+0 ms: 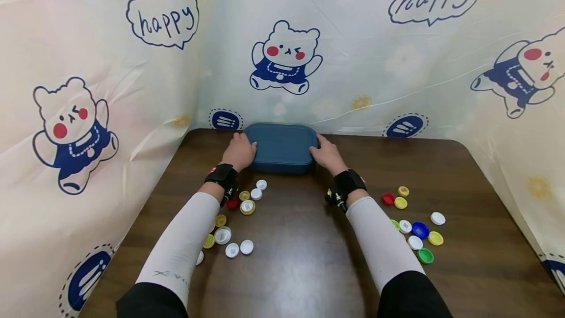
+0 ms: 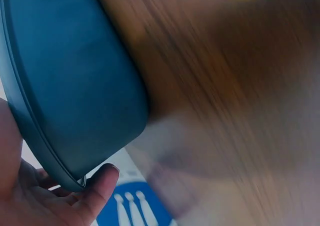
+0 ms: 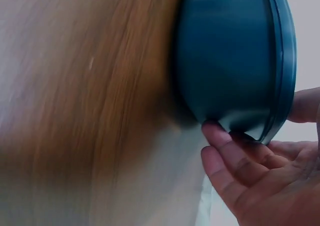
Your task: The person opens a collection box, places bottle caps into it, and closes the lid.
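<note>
Both hands grip a blue box (image 1: 281, 147) that sits at the far edge of the brown surface (image 1: 300, 269), at 12 o'clock from the person and close against the printed backdrop (image 1: 362, 48). The left hand (image 1: 239, 151) clasps its 9 o'clock end, the right hand (image 1: 326, 153) its 3 o'clock end. In the wrist views the fingers (image 3: 227, 153) curl under the box's lower corner while the thumb (image 2: 100, 186) presses by the rim, so each hand is clamped on the box, not merely touching it.

The step in hand looks like taking hold of the box at both ends. A next move would call for an even pull or lift from both sides, so that it stays level.

Both arms reach straight forward, roughly parallel, wrists low over the surface. Loose caps (image 1: 247, 206) lie at 7 o'clock of the box, with more caps (image 1: 417, 229) at 4 o'clock.
</note>
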A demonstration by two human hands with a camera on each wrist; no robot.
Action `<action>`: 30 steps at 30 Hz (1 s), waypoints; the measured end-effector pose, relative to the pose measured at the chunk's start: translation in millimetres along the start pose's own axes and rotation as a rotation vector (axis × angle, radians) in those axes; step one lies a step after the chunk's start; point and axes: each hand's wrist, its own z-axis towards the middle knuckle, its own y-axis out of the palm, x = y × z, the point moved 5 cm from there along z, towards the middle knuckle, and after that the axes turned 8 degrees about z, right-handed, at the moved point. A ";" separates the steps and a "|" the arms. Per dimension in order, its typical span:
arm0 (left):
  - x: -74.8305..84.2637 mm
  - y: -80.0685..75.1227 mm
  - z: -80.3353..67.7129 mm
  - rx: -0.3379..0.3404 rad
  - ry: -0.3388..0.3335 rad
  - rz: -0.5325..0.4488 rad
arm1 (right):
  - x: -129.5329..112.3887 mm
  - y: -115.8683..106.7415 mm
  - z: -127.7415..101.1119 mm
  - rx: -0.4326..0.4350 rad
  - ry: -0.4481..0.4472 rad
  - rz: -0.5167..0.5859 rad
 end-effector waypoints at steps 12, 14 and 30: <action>79.7 8.9 -53.4 0.078 0.205 0.018 | 38.7 -52.7 -42.6 0.012 0.100 -0.027; 84.4 9.3 -62.3 0.108 0.193 0.009 | 41.6 -52.9 -49.5 0.013 0.097 -0.039; 100.2 7.4 -130.6 0.111 0.179 -0.141 | 46.5 -50.5 -118.4 0.089 0.068 -0.203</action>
